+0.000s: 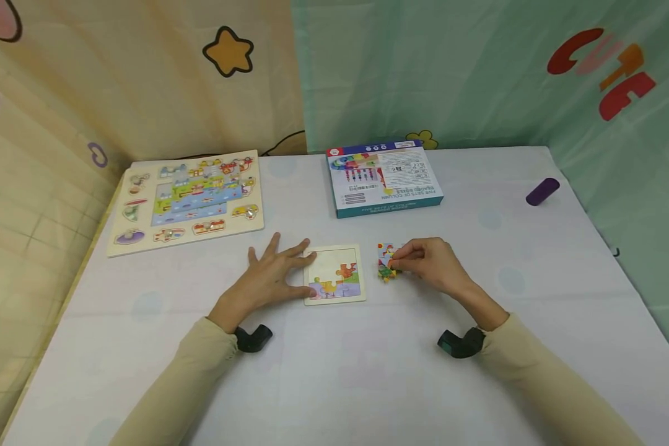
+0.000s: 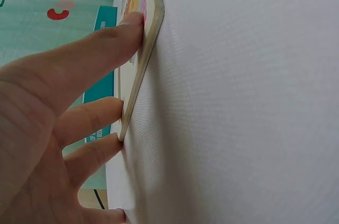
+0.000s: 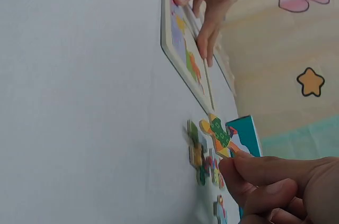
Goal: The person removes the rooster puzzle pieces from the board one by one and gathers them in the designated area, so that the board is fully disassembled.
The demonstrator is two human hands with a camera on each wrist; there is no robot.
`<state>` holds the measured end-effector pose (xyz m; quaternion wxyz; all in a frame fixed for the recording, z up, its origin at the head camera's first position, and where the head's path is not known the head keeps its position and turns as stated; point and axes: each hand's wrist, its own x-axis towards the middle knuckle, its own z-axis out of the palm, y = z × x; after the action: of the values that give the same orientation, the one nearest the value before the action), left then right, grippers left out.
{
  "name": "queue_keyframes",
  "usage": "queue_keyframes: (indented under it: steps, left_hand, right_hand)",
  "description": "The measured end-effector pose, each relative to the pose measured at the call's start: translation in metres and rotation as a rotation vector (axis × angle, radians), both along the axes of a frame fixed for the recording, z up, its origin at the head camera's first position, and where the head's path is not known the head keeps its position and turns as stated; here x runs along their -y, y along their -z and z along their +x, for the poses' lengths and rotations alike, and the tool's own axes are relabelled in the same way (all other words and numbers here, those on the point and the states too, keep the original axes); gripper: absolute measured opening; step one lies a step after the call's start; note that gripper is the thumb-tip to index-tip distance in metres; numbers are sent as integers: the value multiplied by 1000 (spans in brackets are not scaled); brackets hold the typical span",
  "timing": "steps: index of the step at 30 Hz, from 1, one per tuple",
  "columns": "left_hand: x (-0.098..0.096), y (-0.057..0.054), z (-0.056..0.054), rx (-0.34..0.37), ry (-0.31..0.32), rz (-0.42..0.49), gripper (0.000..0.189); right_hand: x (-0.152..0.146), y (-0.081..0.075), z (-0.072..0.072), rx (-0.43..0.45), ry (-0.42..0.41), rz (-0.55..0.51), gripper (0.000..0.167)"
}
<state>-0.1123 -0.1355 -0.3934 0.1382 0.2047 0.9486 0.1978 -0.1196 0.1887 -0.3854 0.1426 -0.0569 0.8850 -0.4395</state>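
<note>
Right-hand grip (image 1: 432, 263) narrow, thumb and forefinger pinching a puzzle piece (image 3: 219, 133) that bears a green patterned figure, held near several loose pieces (image 3: 196, 155) on the white-clothed counter (image 1: 357, 371). Left-hand grip (image 1: 273, 272) wide, its fingers spread; the thumb rests on the puzzle tray (image 1: 334, 301) at about 8 o'clock and the forefinger touches it at about 10 o'clock. The tray lies flat between the two hands and is partly filled: fitted pieces (image 1: 340, 288) occupy its 6 o'clock side and extend up the 3 o'clock side, while pale base shows toward 11 o'clock. With the tray as clock centre, the loose pieces lie near it at 3 o'clock, partly hidden in the head view by the right hand; a printed box (image 1: 387, 179), its lettering inverted, lies at 1 o'clock; a wooden picture board (image 1: 119, 249) lies at 10 o'clock; a purple cylinder (image 1: 543, 191) lies well apart at 2 o'clock
</note>
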Motion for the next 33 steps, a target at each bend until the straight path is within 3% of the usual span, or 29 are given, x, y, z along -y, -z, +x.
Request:
queue_keyframes:
  steps: [12,18,26,33]
  left_hand:
    - [1,0,0,-10,11,-1,77]
    - [0,-1,1,-9,12,-1,77]
    - [0,-1,1,-19,7,7,77]
    - [0,0,1,-6,5,6,78]
  right_hand:
    - [-42,6,10,23,93,66,24]
    - [-42,8,10,-2,83,78,23]
    - [-36,7,8,-98,60,149,15]
    - [-35,7,8,-96,50,162,13]
